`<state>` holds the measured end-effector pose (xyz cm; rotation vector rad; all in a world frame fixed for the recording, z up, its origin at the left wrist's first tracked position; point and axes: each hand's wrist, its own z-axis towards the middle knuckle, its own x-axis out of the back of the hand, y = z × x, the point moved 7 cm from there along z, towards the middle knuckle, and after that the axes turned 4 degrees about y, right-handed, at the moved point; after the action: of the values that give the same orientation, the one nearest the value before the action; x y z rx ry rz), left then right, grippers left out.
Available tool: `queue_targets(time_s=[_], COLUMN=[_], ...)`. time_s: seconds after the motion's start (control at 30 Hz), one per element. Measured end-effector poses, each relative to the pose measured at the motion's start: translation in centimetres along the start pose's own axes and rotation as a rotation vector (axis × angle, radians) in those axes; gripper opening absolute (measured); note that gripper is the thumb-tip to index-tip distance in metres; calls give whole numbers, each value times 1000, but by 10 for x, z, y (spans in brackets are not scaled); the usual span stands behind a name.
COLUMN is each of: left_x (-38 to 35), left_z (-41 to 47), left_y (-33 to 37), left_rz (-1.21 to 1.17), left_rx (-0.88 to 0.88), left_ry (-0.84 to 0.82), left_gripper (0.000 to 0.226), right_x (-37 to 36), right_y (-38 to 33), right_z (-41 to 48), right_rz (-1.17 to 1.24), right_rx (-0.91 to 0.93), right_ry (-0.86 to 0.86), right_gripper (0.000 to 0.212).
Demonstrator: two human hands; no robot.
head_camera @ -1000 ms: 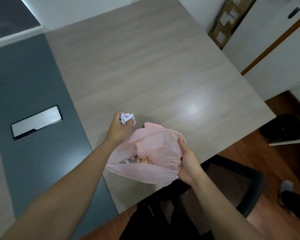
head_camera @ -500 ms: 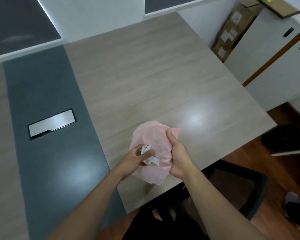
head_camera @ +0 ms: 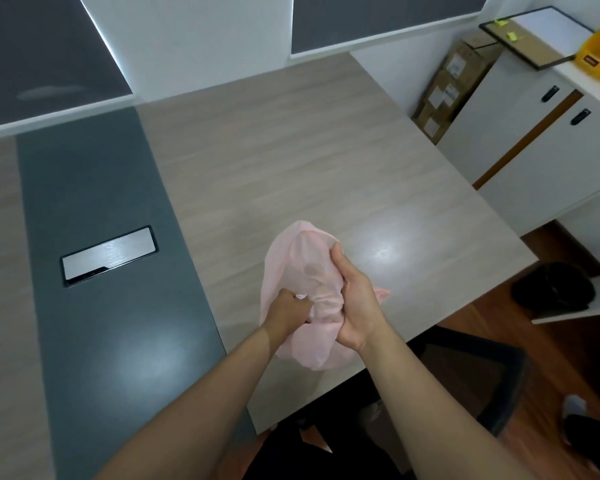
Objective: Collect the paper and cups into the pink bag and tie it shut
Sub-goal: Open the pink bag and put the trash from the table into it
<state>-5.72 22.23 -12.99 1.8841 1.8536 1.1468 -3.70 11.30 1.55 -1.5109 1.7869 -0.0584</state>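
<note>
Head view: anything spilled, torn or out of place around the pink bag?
Nothing stands out. The pink bag looks intact on the table; the right hand grips it while the left hand holds white paper at its opening.

An office meeting room: a long wood-grain surface (head_camera: pixel 291 161) with a dark grey centre strip (head_camera: pixel 94 202) and metal cable hatch (head_camera: pixel 109 256), a black mesh chair (head_camera: pixel 471 372) lower right, and white cabinets (head_camera: pixel 534 143), stacked cardboard boxes (head_camera: pixel 447 88) and a whiteboard (head_camera: pixel 541 32) upper right.

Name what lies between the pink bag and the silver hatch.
Head view: only bare table between pink bag and silver hatch.
</note>
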Motion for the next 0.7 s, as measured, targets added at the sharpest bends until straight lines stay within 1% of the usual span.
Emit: queue_targets(time_s=[0.03, 0.13, 0.23, 0.3, 0.37, 0.43, 0.5, 0.53, 0.57, 0.63, 0.67, 0.7], left_x=[6, 33, 54, 65, 79, 95, 117, 128, 137, 149, 150, 147], left_z=[0, -8, -16, -20, -23, -29, -38, -40, -40, -39, -39, -39], left_y=[-1, -9, -10, -8, -3, -3, -7, -9, -13, -24, -29, -34], left_rz=[39, 53, 68, 164, 354, 541, 610, 624, 634, 596, 541, 479], left_rx=[16, 94, 89, 84, 24, -71, -131, -137, -116, -39, 7, 51], left_ry=[20, 96, 89, 57, 24, 33, 103, 145, 177, 227, 237, 226], left_gripper=[27, 63, 80, 91, 94, 81, 57, 51, 51, 60, 72, 92], right_x=[-2, -10, -10, -10, -11, -11, -11, -11, -13, -16, -19, -20], right_y=[-2, -13, -17, -16, -12, -6, 0, 2, 3, 6, 7, 7], right_z=[-3, -13, -14, -13, -12, -9, -5, -3, -3, -4, -5, -5], right_rz=[30, 71, 44, 33, 32, 22, -5, -20, -35, -45, -55, -77], right_rx=[0, 23, 33, 25, 9, -9, -25, -24, -24, -39, -45, -49], right_ry=[-14, -58, -37, -13, -7, -6, 9, 9, 5, 1, -2, -1], right_gripper=[74, 68, 65, 65, 67, 67, 65, 65, 65, 67, 67, 64])
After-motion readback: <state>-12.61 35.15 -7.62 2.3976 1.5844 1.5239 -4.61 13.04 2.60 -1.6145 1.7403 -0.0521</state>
